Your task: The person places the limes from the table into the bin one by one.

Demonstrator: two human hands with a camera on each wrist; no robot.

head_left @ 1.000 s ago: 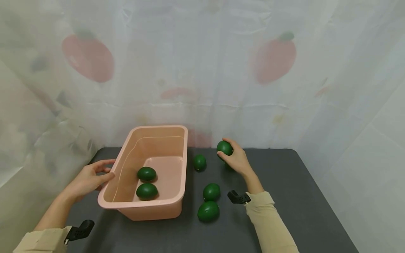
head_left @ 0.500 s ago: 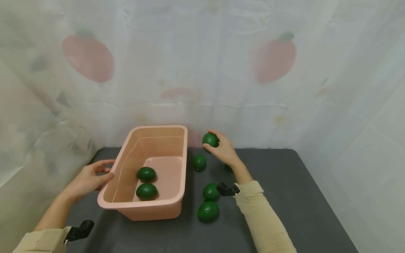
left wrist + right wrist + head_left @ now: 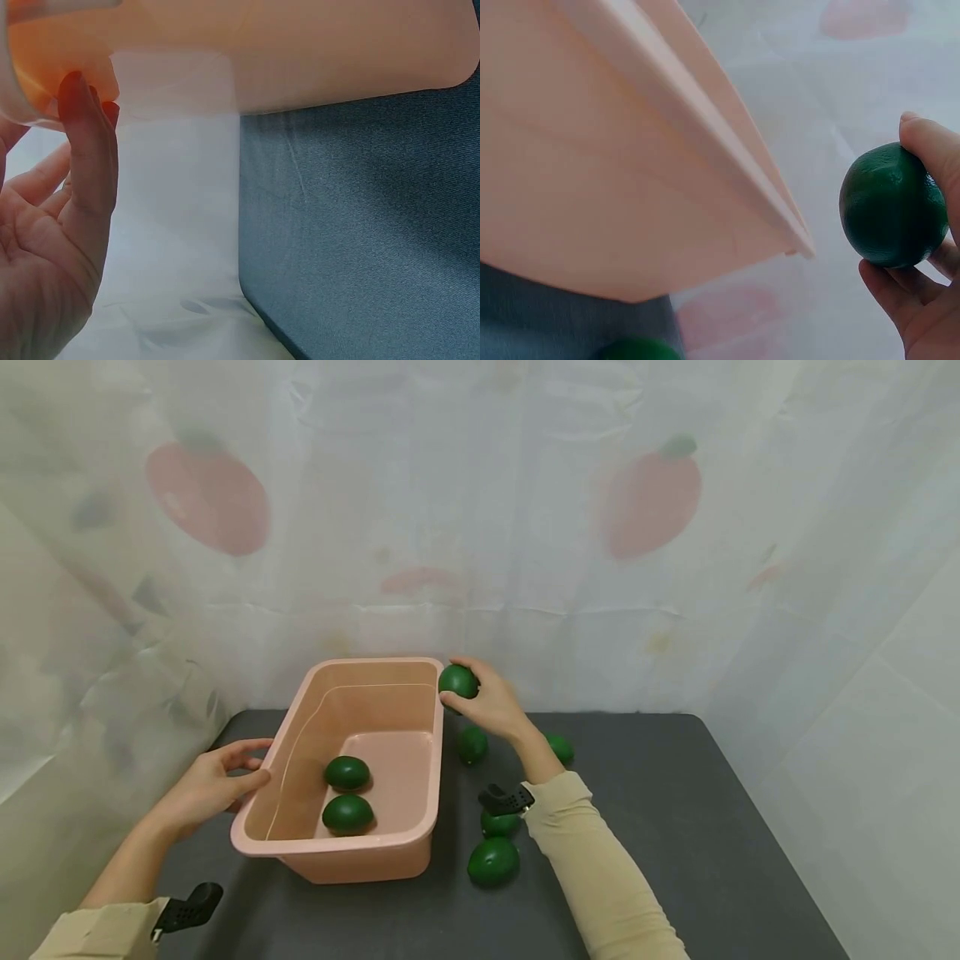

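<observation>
My right hand (image 3: 486,702) grips a dark green lime-like fruit (image 3: 457,681) in the air beside the far right corner of a pink plastic tub (image 3: 360,852). The right wrist view shows that fruit (image 3: 891,206) held in my fingers, just right of the tub's rim (image 3: 705,142). Two more green fruits (image 3: 347,772) (image 3: 348,812) lie inside the tub. My left hand (image 3: 213,781) rests with straight fingers against the tub's left wall (image 3: 225,45). Several green fruits lie on the dark table right of the tub, such as one (image 3: 493,861) nearest me.
A dark grey table (image 3: 675,827) carries everything. A pale curtain with red fruit prints (image 3: 652,493) hangs right behind it and wraps around the left side. Loose green fruits (image 3: 472,745) (image 3: 560,748) lie under and beside my right forearm.
My right hand has carried the green fruit up and to the left, from over the table's middle to the tub's far right corner. My left hand and the tub have stayed still.
</observation>
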